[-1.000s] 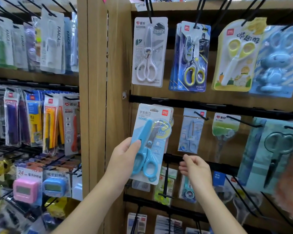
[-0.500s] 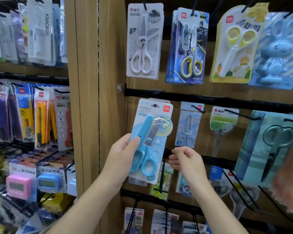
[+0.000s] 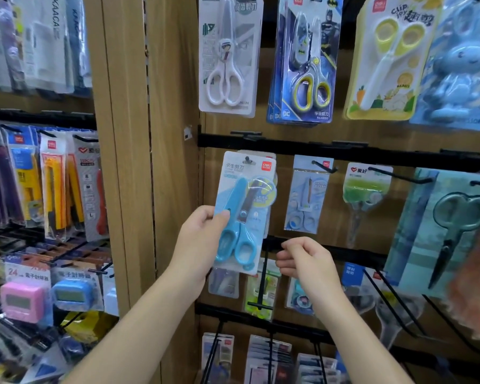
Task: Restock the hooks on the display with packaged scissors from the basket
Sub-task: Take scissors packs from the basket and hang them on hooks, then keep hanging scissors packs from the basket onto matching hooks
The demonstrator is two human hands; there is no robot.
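A blurred orange shape [image 3: 475, 284] at the right edge (perhaps netted packaging) can't be made out. The white-handled scissors card [image 3: 227, 56] is cropped at the top. Whether the light-blue scissors blister pack [image 3: 244, 212] is on a hook is unclear.

Person, two arms in frame. L hand [image 3: 198, 239], R hand [image 3: 306, 261]: bare, slim fingers. L thumbnail [image 3: 225, 213] short, plain. L forearm [image 3: 139, 322], R forearm [image 3: 352, 331]: bare from wrist to frame edge, smooth, slender.

Blue scissors pack [image 3: 247, 217]: upright, slightly tilted, hang hole at hook [image 3: 247, 159], display [image 3: 333, 217] left edge, middle row.
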